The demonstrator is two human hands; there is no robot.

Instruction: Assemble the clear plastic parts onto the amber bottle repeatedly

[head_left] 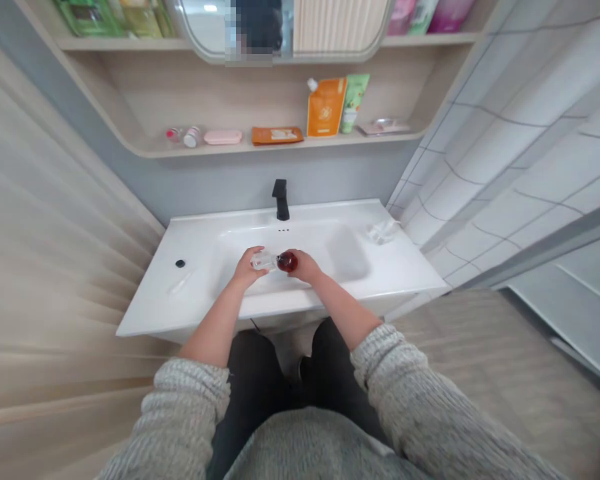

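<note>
Over the front of the white sink (205,250) I hold a small clear bottle (263,260) lying sideways between both hands. My left hand (247,268) is closed round the clear body. My right hand (304,267) is closed on the dark red round cap (287,261) at the bottle's right end. Both forearms are bare, with grey knitted sleeves pushed up. The black tap (281,199) stands behind the basin, straight beyond the bottle.
A clear object (384,231) lies on the sink's right back corner; a small black disc (181,263) and a clear item (180,283) lie on the left. The shelf (280,143) above holds an orange pouch (325,107), a green tube (354,101), a pink case (223,137). Tiled wall on the right.
</note>
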